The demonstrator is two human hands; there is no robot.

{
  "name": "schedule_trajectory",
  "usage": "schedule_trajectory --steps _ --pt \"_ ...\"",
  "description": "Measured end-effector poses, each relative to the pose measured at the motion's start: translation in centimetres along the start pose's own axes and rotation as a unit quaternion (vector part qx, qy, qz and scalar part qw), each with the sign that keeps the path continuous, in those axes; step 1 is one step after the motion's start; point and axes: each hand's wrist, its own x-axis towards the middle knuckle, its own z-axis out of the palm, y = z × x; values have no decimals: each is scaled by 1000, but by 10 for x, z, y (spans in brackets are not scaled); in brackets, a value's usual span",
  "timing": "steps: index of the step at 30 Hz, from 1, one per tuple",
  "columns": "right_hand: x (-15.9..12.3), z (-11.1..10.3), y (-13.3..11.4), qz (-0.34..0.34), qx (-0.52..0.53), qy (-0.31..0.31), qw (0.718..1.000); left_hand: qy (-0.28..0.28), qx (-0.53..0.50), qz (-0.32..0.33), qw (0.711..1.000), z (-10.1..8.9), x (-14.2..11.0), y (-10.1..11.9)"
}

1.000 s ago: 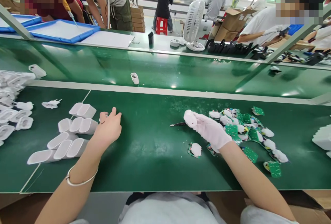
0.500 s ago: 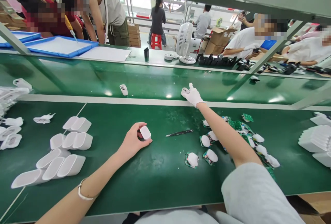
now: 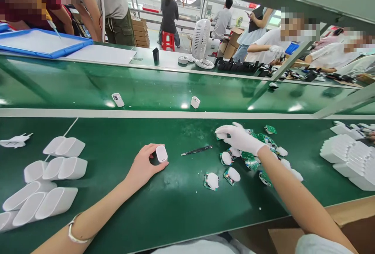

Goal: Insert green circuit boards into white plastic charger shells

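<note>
While the bare L hand (image 3: 148,161) grips a small white rounded plastic housing (image 3: 161,154), the R hand in a white fabric glove (image 3: 241,136) is over the far L edge of a loose pile of green circuit boards w/ white rounded pieces on them (image 3: 251,162). Step in hand, my read: picking a board for the housing. Next move prob. calls for a light pinch on one board's edge, w/o dragging its neighbours, & the L hand keeping the housing steady.

L hand: thumb & fingers curled around the housing's sides, gap only as wide as the part. R hand: fingers stretched fwd & bent a bit down, undersides hidden, so can't say if it has hold of a board.

Housing is mid-bench, just L of a thin black tweezer-like tool (image 3: 197,151). Smooth, plain, a rounded-square end facing the cam; rest mostly behind fingers. Whether it rests on the green benchtop (image 3: 175,215) or is just above: unclear.

Boards overlap at odd angles; a few lie apart on the near side, white pieces up. Far L: hollow white plastic shells (image 3: 68,168) in slanted rows, plus a white plug-like part w/ prongs (image 3: 14,141).
</note>
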Motion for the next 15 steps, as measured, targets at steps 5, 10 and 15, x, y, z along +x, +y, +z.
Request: schedule_trajectory --steps 5,10,15 --pt "12 10 -25 -2 21 70 997 -3 -6 8 1000 -1 -1 0" --pt "17 20 -41 178 84 111 974 -28 -9 23 999 -1 -4 0" --pt "10 19 -63 206 186 131 952 -45 -25 75 996 0 -9 -2"
